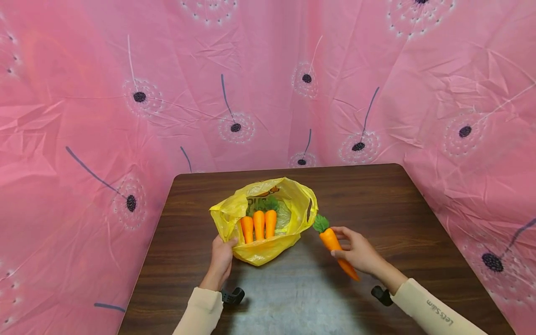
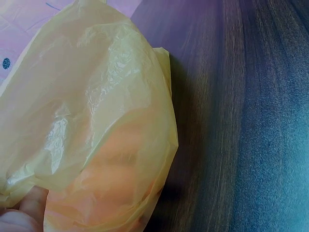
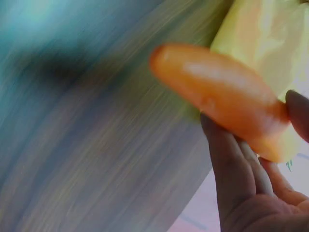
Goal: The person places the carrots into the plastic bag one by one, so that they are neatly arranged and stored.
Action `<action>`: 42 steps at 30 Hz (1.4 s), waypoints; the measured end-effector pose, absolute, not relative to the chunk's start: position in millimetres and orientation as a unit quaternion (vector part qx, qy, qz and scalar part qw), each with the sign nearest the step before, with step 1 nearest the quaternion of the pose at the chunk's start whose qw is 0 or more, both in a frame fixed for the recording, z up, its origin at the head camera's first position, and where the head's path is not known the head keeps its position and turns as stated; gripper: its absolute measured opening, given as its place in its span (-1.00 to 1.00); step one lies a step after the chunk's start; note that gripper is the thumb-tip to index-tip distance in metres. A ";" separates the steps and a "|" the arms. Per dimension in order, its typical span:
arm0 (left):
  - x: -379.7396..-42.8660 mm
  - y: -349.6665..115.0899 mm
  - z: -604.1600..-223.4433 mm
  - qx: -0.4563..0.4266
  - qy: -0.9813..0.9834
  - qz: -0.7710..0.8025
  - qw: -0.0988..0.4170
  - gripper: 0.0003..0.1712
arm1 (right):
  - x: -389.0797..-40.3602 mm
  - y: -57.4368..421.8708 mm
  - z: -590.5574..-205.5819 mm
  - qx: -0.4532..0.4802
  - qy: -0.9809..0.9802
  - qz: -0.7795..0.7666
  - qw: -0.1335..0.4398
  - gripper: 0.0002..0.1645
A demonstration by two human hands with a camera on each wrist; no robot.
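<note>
A yellow plastic bag lies on the table with its mouth facing me. Inside it, three orange carrots lie side by side, their green tops toward the back. My left hand pinches the bag's rim at its near left corner. In the left wrist view, orange shapes show through the thin bag. My right hand holds another carrot between thumb and fingers, just right of the bag. Its leafy top points toward the bag and its tip toward me. The right wrist view shows this carrot up close.
The dark wood-grain table extends around the bag, with a pale sheen on its near middle. A pink curtain with dandelion prints hangs behind and at both sides. Dark bands sit on both wrists.
</note>
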State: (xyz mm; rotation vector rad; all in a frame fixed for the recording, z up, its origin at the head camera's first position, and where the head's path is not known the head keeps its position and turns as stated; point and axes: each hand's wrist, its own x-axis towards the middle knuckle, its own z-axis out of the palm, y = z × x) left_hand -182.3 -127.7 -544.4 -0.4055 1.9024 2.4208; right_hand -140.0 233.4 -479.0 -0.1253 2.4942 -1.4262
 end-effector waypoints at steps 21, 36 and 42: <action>-180.0 -129.3 -544.2 -0.133 0.614 0.777 0.024 -0.51 | -179.4 117.0 -432.9 -0.070 0.602 -0.717 0.343 -0.22; -179.0 -133.0 -545.4 -0.138 0.617 0.774 0.026 -0.38 | -254.4 74.6 -415.6 0.038 0.558 -0.772 0.302 -0.39; -179.3 -134.4 -545.7 -0.133 0.621 0.772 0.029 -0.39 | -274.9 77.9 -431.8 0.084 0.598 -0.747 0.279 -0.60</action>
